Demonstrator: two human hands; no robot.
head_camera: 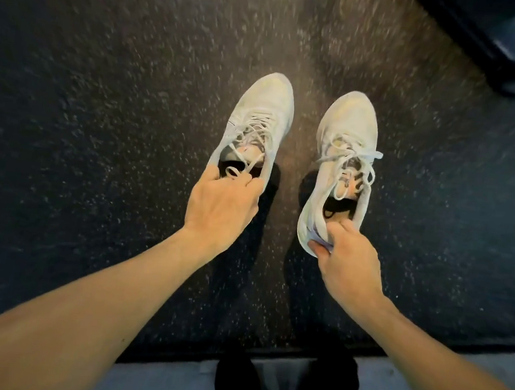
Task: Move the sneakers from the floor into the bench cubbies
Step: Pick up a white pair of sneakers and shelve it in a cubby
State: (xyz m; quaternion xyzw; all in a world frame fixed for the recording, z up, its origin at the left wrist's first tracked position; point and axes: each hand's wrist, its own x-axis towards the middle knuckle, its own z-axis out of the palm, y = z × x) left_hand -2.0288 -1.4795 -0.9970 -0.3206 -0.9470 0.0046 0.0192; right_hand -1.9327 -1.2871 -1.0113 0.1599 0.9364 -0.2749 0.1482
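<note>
Head view: left hand (221, 208), right hand (347, 252) grip sneakers' (259, 117) heels, toes pointing away.

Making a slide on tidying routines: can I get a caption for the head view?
Each hand, left and right, grips a white sneaker by its heel above speckled dark floor.

Both sneakers, the left one (259, 122) and the right one (342, 159), are white with white laces and dark insides. The floor (99, 114) is black rubber flecked with pale specks. A strip of plain grey floor (166, 385) borders its near edge.
</note>
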